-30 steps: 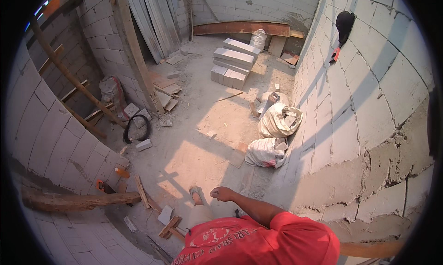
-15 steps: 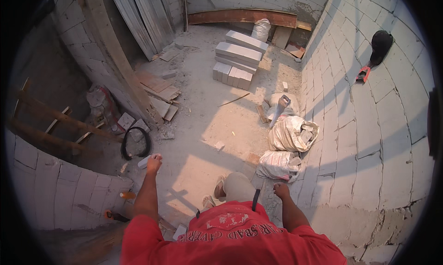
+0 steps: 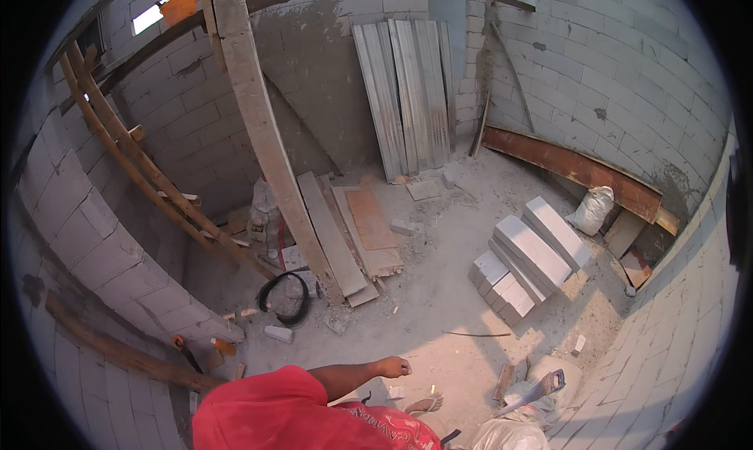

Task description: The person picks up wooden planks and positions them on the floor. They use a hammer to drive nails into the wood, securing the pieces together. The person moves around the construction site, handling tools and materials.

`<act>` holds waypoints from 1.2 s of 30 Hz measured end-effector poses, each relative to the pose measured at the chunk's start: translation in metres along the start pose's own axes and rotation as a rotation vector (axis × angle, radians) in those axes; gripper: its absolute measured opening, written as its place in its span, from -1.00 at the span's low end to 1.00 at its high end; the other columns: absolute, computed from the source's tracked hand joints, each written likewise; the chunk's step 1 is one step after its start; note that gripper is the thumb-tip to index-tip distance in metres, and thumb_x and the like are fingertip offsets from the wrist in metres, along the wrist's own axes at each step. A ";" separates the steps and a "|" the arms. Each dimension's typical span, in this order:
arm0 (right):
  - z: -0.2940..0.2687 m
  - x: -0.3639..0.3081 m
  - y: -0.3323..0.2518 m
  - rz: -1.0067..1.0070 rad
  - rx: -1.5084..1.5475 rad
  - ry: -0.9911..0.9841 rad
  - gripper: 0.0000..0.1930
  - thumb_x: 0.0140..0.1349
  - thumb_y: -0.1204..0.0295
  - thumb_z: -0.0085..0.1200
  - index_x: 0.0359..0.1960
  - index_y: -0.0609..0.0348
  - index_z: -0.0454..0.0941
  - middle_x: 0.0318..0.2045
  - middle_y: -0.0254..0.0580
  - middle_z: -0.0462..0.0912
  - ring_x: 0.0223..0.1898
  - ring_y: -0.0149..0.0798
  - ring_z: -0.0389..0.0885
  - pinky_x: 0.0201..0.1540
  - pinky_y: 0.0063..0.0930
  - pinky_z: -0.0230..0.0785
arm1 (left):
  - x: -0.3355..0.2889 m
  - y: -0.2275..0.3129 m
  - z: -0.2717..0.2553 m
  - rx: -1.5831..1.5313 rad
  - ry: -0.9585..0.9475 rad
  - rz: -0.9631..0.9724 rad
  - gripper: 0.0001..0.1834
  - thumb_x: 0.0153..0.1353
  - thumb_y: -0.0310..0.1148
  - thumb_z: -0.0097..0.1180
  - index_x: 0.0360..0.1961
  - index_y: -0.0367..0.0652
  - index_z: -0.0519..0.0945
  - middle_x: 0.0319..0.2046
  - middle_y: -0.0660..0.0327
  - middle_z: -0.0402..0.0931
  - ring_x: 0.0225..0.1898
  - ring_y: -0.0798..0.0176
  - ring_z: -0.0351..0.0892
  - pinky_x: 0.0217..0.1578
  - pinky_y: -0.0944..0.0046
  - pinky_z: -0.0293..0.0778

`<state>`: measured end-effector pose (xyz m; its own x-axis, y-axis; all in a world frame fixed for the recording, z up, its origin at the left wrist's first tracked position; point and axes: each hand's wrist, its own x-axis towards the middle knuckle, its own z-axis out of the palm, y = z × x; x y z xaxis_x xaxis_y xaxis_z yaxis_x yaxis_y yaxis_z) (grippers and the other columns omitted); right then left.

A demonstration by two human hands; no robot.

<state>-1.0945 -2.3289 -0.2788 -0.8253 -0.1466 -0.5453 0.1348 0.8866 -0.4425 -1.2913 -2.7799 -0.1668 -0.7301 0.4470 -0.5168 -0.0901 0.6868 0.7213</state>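
Note:
My left hand (image 3: 394,367) is held out in front of my red shirt, above the dusty floor. Its fingers are curled closed and nothing shows in them. The nearest thing is a small pale block fragment (image 3: 396,392) on the floor just below it. My sandalled foot (image 3: 424,404) is close by. My right hand is out of view. To the right, a handsaw (image 3: 536,390) leans on white sacks (image 3: 511,434) at the lower edge. Farther ahead, pale wall blocks (image 3: 533,250) lie in a stack.
A black hose coil (image 3: 302,301) and a loose block (image 3: 278,334) lie to the left. Boards (image 3: 333,234) lean by an upright post (image 3: 271,136). A wooden ladder (image 3: 157,172) slants at far left, and metal sheets (image 3: 404,97) lean against the back wall.
My view has swung left and up, showing more of the back wall, post and ladder. My left arm now reaches across to the right; my right hand has left the picture.

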 end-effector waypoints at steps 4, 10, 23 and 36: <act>-0.153 0.115 0.147 -0.214 -0.337 0.366 -0.57 0.19 0.17 0.30 0.05 0.07 0.61 -0.07 0.10 0.67 -0.08 -0.03 0.65 0.11 0.07 0.38 | 0.052 -0.080 -0.018 0.470 0.038 -0.292 -0.48 0.25 0.06 0.00 -0.23 -0.17 0.76 -0.16 -0.06 0.70 -0.10 -0.10 0.69 -0.02 -0.07 0.54; -0.435 0.230 0.121 0.059 0.684 0.356 -0.68 0.14 0.33 0.22 -0.08 0.18 0.62 -0.14 0.07 0.67 -0.08 0.15 0.61 -0.01 0.10 0.43 | 0.005 -0.111 -0.049 0.541 0.292 -0.205 -0.54 0.33 -0.02 -0.01 -0.44 -0.12 0.76 -0.44 0.04 0.72 -0.40 0.01 0.72 -0.28 0.01 0.60; -0.493 0.354 0.237 0.329 0.418 0.061 -0.73 0.12 0.23 0.27 -0.24 0.14 0.68 -0.27 0.01 0.73 -0.22 -0.05 0.71 -0.14 -0.14 0.53 | 0.475 0.153 -0.158 0.036 0.359 -0.454 -0.50 0.27 0.00 0.02 -0.05 -0.19 0.71 0.01 -0.13 0.63 0.10 -0.16 0.58 0.14 -0.02 0.47; -0.736 0.439 0.530 0.100 0.127 0.447 -0.70 0.30 0.18 0.14 -0.23 0.16 0.72 -0.19 0.04 0.75 -0.13 0.02 0.73 -0.05 -0.22 0.53 | 0.916 0.573 -0.182 -0.204 0.297 0.031 -0.66 0.32 -0.14 0.16 -0.06 -0.14 0.70 -0.22 0.06 0.72 -0.18 0.11 0.71 -0.10 0.18 0.56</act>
<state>-1.7892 -1.6009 -0.2286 -0.9562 0.1647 -0.2422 0.2687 0.8221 -0.5019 -2.1350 -2.0814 -0.1423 -0.8970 0.2590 -0.3581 -0.1763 0.5334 0.8273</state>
